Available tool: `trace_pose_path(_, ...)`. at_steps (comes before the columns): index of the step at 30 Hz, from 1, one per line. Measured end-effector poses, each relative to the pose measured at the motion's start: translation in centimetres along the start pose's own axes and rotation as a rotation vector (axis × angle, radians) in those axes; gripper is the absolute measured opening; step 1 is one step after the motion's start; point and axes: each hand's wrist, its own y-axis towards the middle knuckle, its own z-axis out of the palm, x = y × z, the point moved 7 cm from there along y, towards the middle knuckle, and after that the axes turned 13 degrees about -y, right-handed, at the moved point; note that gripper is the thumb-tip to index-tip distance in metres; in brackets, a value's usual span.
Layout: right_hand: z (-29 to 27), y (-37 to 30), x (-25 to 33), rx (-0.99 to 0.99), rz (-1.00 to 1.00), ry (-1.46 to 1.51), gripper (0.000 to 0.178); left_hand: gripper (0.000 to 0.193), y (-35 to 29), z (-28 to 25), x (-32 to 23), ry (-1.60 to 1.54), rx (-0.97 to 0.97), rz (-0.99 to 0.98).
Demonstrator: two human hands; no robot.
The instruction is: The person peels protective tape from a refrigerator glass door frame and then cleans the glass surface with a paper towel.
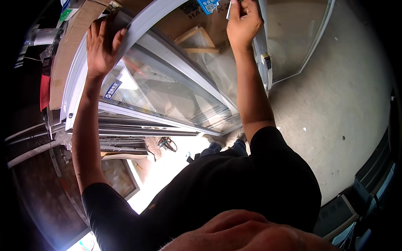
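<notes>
A large white-framed glass window sash (167,54) stands tilted before me. My left hand (102,52) lies over its upper left edge, fingers hooked across the white frame and the thumb apart on the near side. At the top, my right hand (244,27) is closed in a pinch beside the right upright of the frame. A thin white edge (228,11) shows at its fingers; its kind is hard to make out. Just left of it, a blue printed label (208,6) sits on the glass. Another blue and white label (112,90) is on the lower left pane.
A second glazed panel (293,42) with a dark latch (267,62) stands at the right. Cardboard (67,54) and a clear bottle (42,37) lie at the far left. Long metal profiles (125,146) are stacked below. Concrete floor (331,113) stretches right.
</notes>
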Motion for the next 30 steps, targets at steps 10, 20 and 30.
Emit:
trace_pose_path(10, 0.3, -2.0, -3.5, 0.003, -0.241, -0.085, 0.022, 0.048, 0.3, 0.1, -0.2, 0.005, 0.039, -0.047)
trace_pose_path(20, 0.7, -3.2, -1.5, -0.015, -0.288, -0.141, 0.020, 0.048, 0.2, 0.1, -0.4, 0.005, 0.058, -0.054)
trace_pose_path(30, -1.2, -0.1, 1.9, 0.046, -0.201, -0.143, 0.019, 0.049, 0.0, -0.1, -0.3, 0.027, 0.011, 0.010)
